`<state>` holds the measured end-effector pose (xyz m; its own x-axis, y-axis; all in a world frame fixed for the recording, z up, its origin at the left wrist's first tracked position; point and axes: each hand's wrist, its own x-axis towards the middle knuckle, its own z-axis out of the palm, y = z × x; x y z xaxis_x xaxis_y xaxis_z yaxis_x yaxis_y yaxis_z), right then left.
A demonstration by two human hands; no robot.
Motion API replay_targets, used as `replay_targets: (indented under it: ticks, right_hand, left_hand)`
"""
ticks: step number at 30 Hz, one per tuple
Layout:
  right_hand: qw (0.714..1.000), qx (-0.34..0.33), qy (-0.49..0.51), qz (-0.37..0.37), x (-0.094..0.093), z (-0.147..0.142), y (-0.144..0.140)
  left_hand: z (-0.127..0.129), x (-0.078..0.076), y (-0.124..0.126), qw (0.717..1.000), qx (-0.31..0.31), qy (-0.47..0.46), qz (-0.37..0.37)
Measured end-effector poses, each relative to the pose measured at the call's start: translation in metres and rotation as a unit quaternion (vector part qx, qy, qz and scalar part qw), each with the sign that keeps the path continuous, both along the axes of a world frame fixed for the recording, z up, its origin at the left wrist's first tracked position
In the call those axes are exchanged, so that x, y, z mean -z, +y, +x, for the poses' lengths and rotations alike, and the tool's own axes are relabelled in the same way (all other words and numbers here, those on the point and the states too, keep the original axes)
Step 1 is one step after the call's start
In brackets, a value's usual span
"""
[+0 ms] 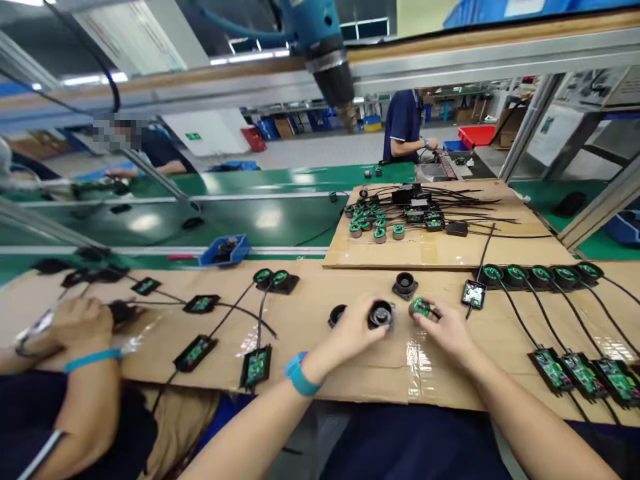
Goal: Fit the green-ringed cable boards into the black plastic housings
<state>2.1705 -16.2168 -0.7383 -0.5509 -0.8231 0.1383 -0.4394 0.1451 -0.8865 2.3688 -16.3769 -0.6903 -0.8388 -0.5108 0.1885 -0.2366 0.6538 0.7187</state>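
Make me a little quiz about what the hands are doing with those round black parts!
1. True or false: the left hand holds a black round housing.
2. What does the right hand touch? A) a blue bin B) a round part with a green board C) a drill
3. Fill in: the left wrist wears a ____ wristband.

Key: 1 true; 2 B; 3 blue.

Co-worker's face blurred; hanging screwdriver top cropped.
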Motion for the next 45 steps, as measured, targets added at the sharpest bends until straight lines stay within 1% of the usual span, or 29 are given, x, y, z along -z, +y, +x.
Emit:
replay_targets:
  ticks: [1,2,3,4,6,7,9,11,13,15,18,21,25,29,32,34,36,38,39,41,43,45]
  right_hand:
    - [0.999,0.037,-0.017,-0.025,-0.007,-0.002,0.003]
    - [0.996,0.064,-0.030,-0.045,-0.016,-0.004,0.006]
    - [0.995,0.076,-0.039,-0.059,-0.024,-0.005,0.009]
    - [0.994,0.075,-0.047,-0.067,-0.032,-0.006,0.012]
    - [0.994,0.046,-0.065,-0.068,-0.043,-0.005,0.018]
    - [0.995,0.031,-0.070,-0.062,-0.046,-0.004,0.020]
    - [0.997,0.015,-0.057,-0.039,-0.047,-0.002,0.022]
    - [1.000,0.011,-0.017,-0.015,-0.044,0.002,0.022]
    - [0.999,-0.002,0.032,-0.003,-0.043,0.007,0.019]
    - [0.996,-0.035,0.079,-0.005,-0.043,0.013,0.015]
    - [0.985,-0.104,0.137,0.011,-0.042,0.021,0.005]
    - [0.972,-0.140,0.186,0.030,-0.035,0.027,-0.003]
    - [0.961,-0.138,0.240,0.023,-0.027,0.036,-0.005]
    - [0.954,-0.118,0.272,0.033,-0.026,0.043,-0.001]
    - [0.951,-0.149,0.267,0.047,-0.025,0.042,-0.002]
    - [0.949,-0.174,0.255,0.058,-0.022,0.039,-0.005]
    - [0.949,-0.185,0.245,0.070,-0.020,0.035,-0.009]
    - [0.947,-0.195,0.242,0.080,-0.022,0.031,-0.013]
    - [0.945,-0.200,0.245,0.084,-0.024,0.030,-0.013]
    - [0.942,-0.201,0.256,0.078,-0.029,0.029,-0.012]
    - [0.948,-0.169,0.266,0.047,-0.032,0.030,-0.008]
    - [0.953,-0.126,0.273,0.019,-0.029,0.034,-0.005]
  left_hand:
    - [-0.008,0.010,0.013,0.999,0.030,-0.007,0.029]
    - [-0.014,0.020,0.023,0.997,0.046,-0.011,0.058]
    - [-0.019,0.031,0.029,0.995,0.047,-0.014,0.086]
    - [-0.024,0.041,0.032,0.993,0.035,-0.013,0.110]
    - [-0.029,0.057,0.036,0.991,-0.015,0.000,0.134]
    - [-0.031,0.063,0.037,0.991,-0.039,0.008,0.131]
    - [-0.034,0.070,0.040,0.993,-0.063,0.027,0.100]
    - [-0.034,0.073,0.043,0.995,-0.057,0.049,0.066]
    - [-0.033,0.073,0.045,0.995,-0.038,0.068,0.056]
    - [-0.030,0.072,0.044,0.993,-0.026,0.087,0.072]
    - [-0.026,0.072,0.043,0.988,-0.007,0.121,0.099]
    - [-0.025,0.073,0.042,0.985,0.010,0.137,0.108]
    - [-0.024,0.075,0.043,0.985,0.021,0.134,0.106]
    - [-0.024,0.073,0.045,0.983,0.024,0.141,0.118]
    - [-0.024,0.075,0.045,0.982,0.005,0.140,0.128]
    - [-0.024,0.080,0.044,0.982,-0.003,0.115,0.147]
    - [-0.024,0.085,0.044,0.982,0.011,0.083,0.172]
    - [-0.022,0.091,0.045,0.979,0.030,0.072,0.190]
    - [-0.020,0.092,0.045,0.977,0.033,0.080,0.195]
    - [-0.016,0.095,0.044,0.972,0.023,0.124,0.199]
    - [-0.012,0.097,0.039,0.963,0.001,0.182,0.196]
    - [-0.010,0.098,0.033,0.955,-0.025,0.224,0.193]
